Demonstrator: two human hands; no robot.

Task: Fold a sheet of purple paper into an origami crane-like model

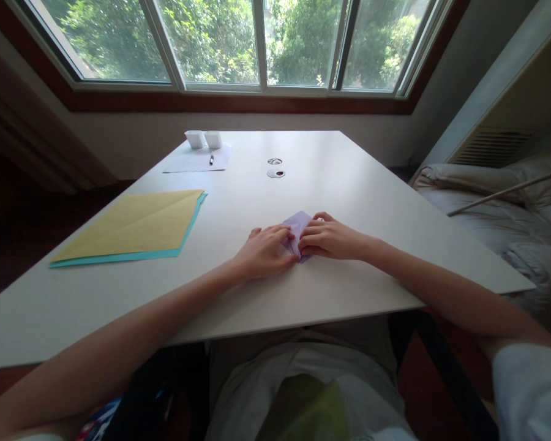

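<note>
A small piece of folded purple paper [299,224] lies on the white table in front of me, its creased layers partly hidden by my fingers. My left hand [270,250] holds it from the left, fingertips on the upper part and thumb near the lower corner. On the opposite side my right hand [328,237] has its fingers curled and closed on the right edge of the paper.
Yellow paper [138,220] overlaps turquoise paper [119,260] on the left of the table [386,226]. Farther back are a white sheet [183,162], a pen [212,160], two white containers [195,139] and two round inserts [276,173]. A sofa [477,196] stands at right.
</note>
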